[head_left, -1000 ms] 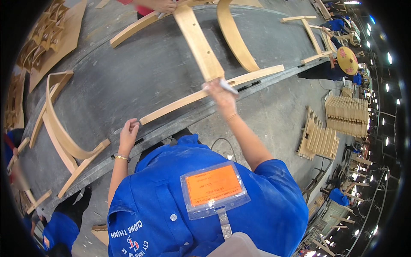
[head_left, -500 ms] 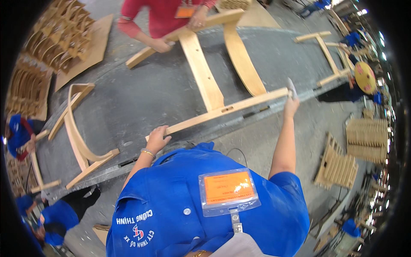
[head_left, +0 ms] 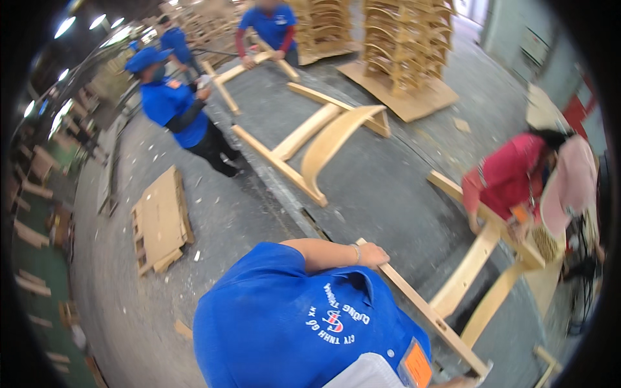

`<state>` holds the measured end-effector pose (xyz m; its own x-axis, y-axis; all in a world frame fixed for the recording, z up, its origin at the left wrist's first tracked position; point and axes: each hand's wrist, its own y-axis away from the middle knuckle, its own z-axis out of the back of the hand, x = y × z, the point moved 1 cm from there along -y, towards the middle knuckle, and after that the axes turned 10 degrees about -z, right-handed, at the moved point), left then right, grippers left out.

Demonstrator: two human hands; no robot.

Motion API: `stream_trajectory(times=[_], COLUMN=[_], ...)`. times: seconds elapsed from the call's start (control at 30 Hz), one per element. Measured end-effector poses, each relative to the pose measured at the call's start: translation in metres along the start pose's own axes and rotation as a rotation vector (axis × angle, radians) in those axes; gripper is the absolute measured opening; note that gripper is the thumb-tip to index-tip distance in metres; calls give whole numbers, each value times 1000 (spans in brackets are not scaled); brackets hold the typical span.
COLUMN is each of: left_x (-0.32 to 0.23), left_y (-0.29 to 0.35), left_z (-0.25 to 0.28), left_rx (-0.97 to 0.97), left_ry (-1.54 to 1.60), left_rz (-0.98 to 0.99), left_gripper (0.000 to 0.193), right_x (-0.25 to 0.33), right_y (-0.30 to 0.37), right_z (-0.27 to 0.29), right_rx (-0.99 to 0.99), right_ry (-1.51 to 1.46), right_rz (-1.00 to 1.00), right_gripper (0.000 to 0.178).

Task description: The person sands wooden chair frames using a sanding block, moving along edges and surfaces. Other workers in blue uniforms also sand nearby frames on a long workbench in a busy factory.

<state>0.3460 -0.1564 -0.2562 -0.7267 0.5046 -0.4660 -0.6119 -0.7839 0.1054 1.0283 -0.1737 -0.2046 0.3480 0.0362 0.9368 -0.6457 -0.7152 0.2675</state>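
Note:
A pale wooden chair frame lies at the right of the table. It has a near rail [head_left: 424, 307] with a slot, a flat slat [head_left: 467, 275], a curved slat [head_left: 495, 302] and a far rail [head_left: 445, 185]. My left hand [head_left: 373, 254] grips the left end of the near rail. At the bottom edge my right hand [head_left: 460, 382], largely cut off, is at that rail's other end. Something whitish shows by its fingers, too small to name. Across the table, a person in a red top has both hands on the far rail.
Another wooden frame [head_left: 307, 132] lies farther left on the dark table [head_left: 381, 213]. Two people in blue stand around the table's far end, by a third frame [head_left: 246, 70]. Stacked curved parts [head_left: 407, 45] rise behind on cardboard [head_left: 414, 103]. Flattened cardboard [head_left: 162, 220] lies left on the floor.
My view has swung left, bringing the table's far end and the workers there into sight. Both my hands stay at the near rail's ends; the right is now mostly out of the picture.

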Motion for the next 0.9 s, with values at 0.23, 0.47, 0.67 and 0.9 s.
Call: stream_trajectory(times=[0.23, 0.47, 0.67, 0.9], left_x=[-26, -52, -34, -13], left_y=[20, 31, 24, -27], left_z=[106, 246, 346, 390], left_rx=[-370, -396, -437, -517], left_ry=[44, -42, -187, -293], left_rz=[-129, 89, 224, 249], left_gripper=[43, 63, 88, 90], right_x=[92, 188, 233, 216], right_y=[-20, -34, -23, 20], right_z=[-44, -103, -234, -333], right_rx=[74, -24, 254, 145], right_ry=[28, 793, 555, 1114], right_rz=[47, 444, 394, 1021], right_gripper=[40, 33, 33, 40])
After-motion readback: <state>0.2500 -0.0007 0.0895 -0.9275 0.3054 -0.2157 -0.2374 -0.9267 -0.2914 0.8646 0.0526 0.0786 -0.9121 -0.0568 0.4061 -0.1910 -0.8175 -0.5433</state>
